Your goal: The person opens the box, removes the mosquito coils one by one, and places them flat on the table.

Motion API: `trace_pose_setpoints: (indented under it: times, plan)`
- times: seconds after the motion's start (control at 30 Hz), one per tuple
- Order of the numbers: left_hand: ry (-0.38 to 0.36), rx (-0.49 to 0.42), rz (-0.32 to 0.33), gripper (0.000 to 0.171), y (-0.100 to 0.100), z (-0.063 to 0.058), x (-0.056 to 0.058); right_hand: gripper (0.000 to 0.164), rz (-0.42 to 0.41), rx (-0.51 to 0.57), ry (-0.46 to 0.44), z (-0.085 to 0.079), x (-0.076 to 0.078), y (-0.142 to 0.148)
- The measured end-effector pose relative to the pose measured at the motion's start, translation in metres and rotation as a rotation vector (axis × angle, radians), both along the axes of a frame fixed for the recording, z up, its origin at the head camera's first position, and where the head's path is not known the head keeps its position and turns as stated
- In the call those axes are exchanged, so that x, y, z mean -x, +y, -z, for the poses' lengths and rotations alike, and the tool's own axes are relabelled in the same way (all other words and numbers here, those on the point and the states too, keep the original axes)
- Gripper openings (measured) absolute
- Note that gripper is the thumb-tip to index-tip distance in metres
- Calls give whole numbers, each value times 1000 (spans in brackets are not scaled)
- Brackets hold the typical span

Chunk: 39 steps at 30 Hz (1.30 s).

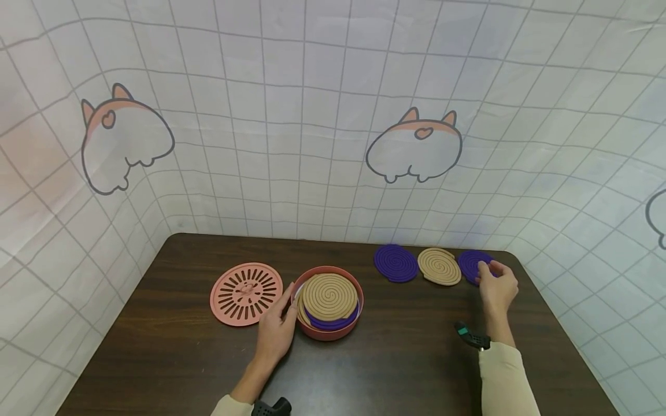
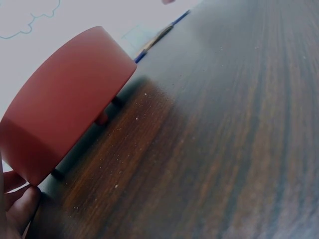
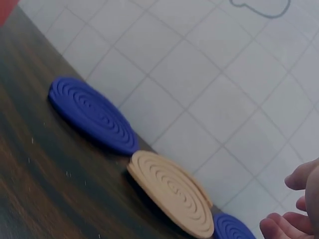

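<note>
My left hand [image 1: 277,330] holds the left side of a round red mosquito coil box [image 1: 359,294], thumb near its front. In the left wrist view its fingers [image 2: 22,206] meet the box's lower edge. Tan [image 1: 330,296] and purple mosquito coils [image 1: 333,323] are stacked inside. At the back right, my right hand [image 1: 498,284] reaches over a purple mosquito coil [image 1: 470,264], partly covering it. In the right wrist view its thumb and fingers are spread apart, clear of that coil [image 3: 232,228]. Left of it lie a tan coil [image 1: 439,266] and another purple coil [image 1: 395,263].
A pink slotted lid [image 1: 247,294] lies flat left of the box. The dark wood table [image 1: 385,370] runs back to a white grid-patterned curtain [image 1: 333,144], which also hangs at both sides. In the left wrist view, short feet [image 2: 101,118] show under the box.
</note>
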<state>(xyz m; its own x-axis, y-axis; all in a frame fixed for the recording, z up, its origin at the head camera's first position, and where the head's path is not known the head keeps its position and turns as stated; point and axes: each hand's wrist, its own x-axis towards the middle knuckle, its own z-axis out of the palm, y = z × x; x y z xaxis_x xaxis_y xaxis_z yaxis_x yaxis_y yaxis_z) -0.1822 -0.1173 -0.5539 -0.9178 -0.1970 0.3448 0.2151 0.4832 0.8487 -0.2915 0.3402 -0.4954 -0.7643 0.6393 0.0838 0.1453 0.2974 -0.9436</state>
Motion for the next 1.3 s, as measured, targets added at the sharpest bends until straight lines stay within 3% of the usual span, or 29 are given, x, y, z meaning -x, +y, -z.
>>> trace_pose_setpoints:
  times: [1.3]
  plan:
    - [-28, -3, -12, 45, 1, -2, 0, 59, -166, -49, 122, -33, -25, -94]
